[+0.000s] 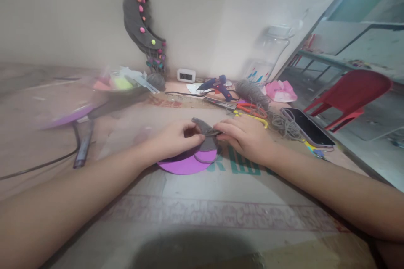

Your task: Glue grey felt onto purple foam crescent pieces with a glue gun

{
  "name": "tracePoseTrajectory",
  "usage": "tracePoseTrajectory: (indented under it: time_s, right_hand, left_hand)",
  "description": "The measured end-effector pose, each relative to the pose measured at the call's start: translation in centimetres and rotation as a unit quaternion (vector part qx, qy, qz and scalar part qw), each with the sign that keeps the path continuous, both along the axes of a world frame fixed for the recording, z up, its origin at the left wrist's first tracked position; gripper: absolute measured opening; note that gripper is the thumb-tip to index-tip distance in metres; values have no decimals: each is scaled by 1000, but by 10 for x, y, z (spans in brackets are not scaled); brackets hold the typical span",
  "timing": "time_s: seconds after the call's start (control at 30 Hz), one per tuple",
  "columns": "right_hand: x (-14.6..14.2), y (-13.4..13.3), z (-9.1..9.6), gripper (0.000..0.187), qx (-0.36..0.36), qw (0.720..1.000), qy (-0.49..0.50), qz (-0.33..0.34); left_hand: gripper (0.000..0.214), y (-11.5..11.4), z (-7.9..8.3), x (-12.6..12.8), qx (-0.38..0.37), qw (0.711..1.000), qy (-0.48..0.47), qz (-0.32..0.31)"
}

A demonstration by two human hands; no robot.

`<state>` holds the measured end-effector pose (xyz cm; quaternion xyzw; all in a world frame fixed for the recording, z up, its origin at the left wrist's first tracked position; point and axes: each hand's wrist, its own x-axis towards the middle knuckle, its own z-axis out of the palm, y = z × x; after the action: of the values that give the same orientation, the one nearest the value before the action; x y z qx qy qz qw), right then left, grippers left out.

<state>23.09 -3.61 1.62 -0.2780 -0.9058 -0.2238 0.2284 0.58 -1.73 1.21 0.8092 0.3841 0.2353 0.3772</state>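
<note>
A purple crescent-like piece [184, 167], seemingly foam or card, lies low over the board, its upper part wrapped in grey yarn [203, 125]. My left hand [172, 138] grips it from the left, thumb and fingers closed on the wrapped part. From the right, my right hand [248, 138] pinches grey yarn close against the piece. A loose loop of yarn hangs over the purple face below the fingers. The fingertips of my right hand are partly hidden behind the yarn.
Behind my hands lie a blue glue gun [217, 86], orange scissors [251, 110], yellow-handled scissors [261, 122], a grey yarn skein [252, 92] and a phone [307, 127]. A marker [83, 151] and a bowl [126, 91] are left. A yarn-wrapped crescent [134, 23] hangs on the wall.
</note>
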Motion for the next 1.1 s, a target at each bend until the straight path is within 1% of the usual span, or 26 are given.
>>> tracePoseTrajectory:
  time_s: [0.13,0.27,0.6,0.9,1.1]
  right_hand:
    - [0,1,0,24,-15,1000,-6,-11]
    - [0,3,0,24,-32,999,-7,-7]
    - [0,4,-2,21,-73,997,34,11]
    - [-1,4,-2,19,-72,997,25,21]
    - [0,5,-3,20,-50,998,15,21]
  left_hand:
    - [20,1,0,0,3,1000,0,-2]
    - [20,1,0,-1,-2,1000,5,-11]
    - [20,-2,1,-3,-25,999,7,-19]
    - [20,-2,1,-2,-33,999,-5,-22]
    - [20,-1,1,-2,-47,998,-8,-26]
